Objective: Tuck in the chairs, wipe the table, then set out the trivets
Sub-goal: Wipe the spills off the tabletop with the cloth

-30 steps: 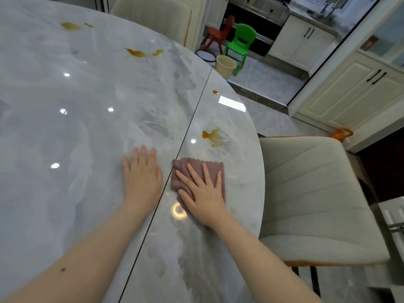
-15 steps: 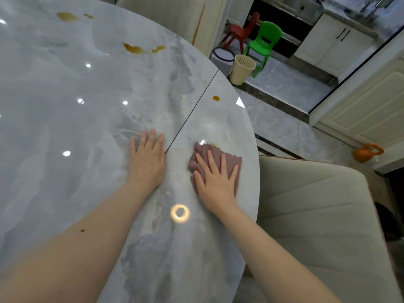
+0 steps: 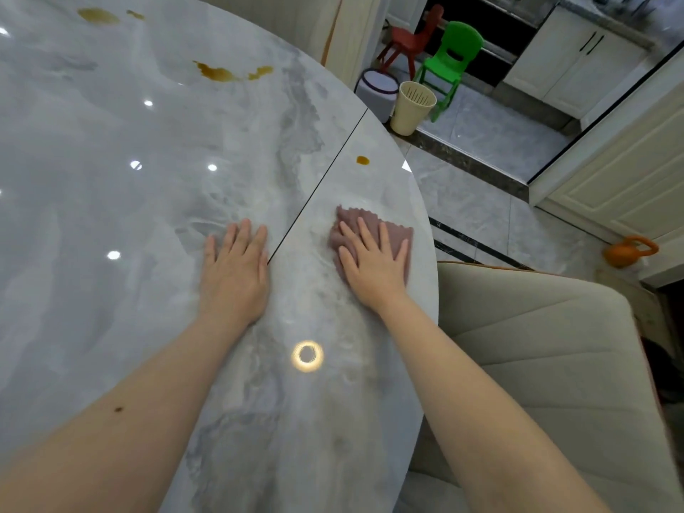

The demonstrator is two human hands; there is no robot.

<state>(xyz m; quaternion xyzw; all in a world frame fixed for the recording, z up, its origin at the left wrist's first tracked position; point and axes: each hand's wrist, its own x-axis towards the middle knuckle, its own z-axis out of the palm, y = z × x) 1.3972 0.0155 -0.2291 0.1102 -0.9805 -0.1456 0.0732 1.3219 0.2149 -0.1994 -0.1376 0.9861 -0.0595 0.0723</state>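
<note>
A grey marble table (image 3: 111, 216) fills the left of the view. My right hand (image 3: 370, 261) lies flat with spread fingers on a mauve cloth (image 3: 398, 233) near the table's right edge. My left hand (image 3: 235, 272) rests flat on the bare tabletop, just left of a dark seam. A small brown spot (image 3: 362, 160) sits beyond the cloth. Larger brown stains (image 3: 222, 72) and another stain (image 3: 98, 14) lie further away on the top. A cream chair (image 3: 536, 364) stands at the table's right edge.
Another cream chair back (image 3: 296, 20) stands at the far side. On the floor beyond are a beige bin (image 3: 411, 107), a white bucket (image 3: 375, 91), a green child's chair (image 3: 449, 61), a red one (image 3: 411, 37) and an orange kettlebell (image 3: 629, 250). White cabinets (image 3: 610, 172) line the right.
My right hand has pushed the cloth forward over the brown stain that lay ahead of it, and that stain no longer shows. My left hand stays flat on the table.
</note>
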